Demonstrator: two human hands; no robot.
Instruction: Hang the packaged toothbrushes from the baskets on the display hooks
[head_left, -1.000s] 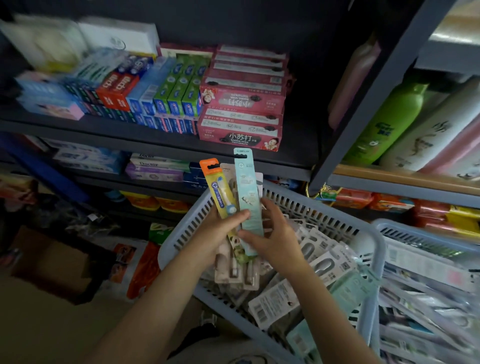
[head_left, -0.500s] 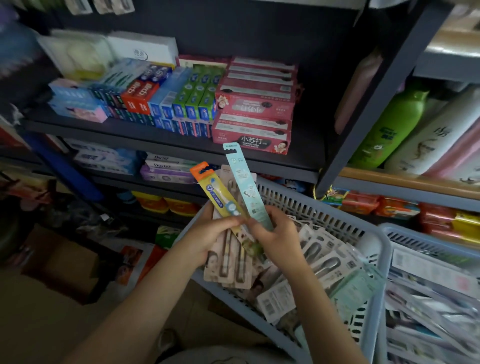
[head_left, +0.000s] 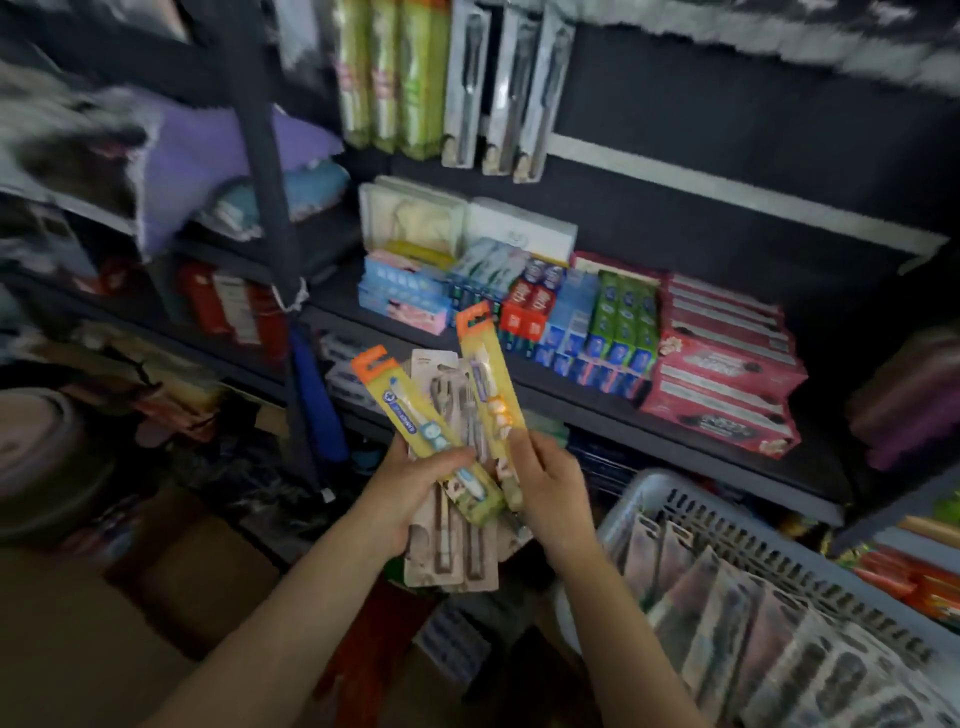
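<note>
Left hand (head_left: 410, 499) fingers clasping glossy flat packs (head_left: 449, 525); right hand (head_left: 545, 493) pinching yellow blister pack (head_left: 491, 400)

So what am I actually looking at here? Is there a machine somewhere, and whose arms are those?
No machine: a person wears a wide-angle camera on the head, so this one picture looks forward and down at that person's own bare arms in a shop aisle. The left hand holds a bunch of packaged toothbrushes, with a yellow pack with an orange tab on top and beige packs behind. The right hand pinches a second yellow pack. At lower right stands a grey basket full of more packs. On the dark shelf lie toothpaste boxes. Higher up, toothbrush packs already hang; the hooks themselves are too blurred to see.
</note>
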